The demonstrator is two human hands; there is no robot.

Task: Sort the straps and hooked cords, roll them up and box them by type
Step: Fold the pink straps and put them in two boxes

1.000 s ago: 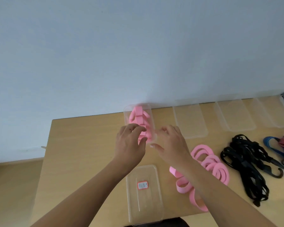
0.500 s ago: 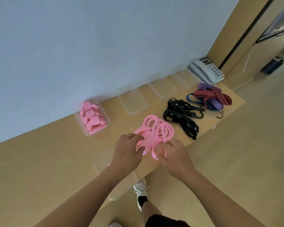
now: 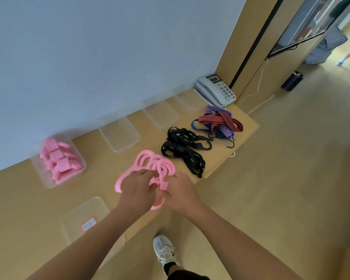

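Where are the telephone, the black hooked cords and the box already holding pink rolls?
telephone (image 3: pixel 216 90), head view, on its keypad.
black hooked cords (image 3: pixel 181 150), head view, mid-tangle.
box (image 3: pixel 41 175), head view, clear left wall.

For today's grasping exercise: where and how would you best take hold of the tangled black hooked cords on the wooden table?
Grip the tangled black hooked cords at the thick bunched middle, from above. The strands are piled there, while the hooks stick out to the right and could probably snag.

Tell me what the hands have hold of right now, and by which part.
Both the left hand and right hand grip the loose pink straps at the pile's near end; exactly which loop cannot be told.
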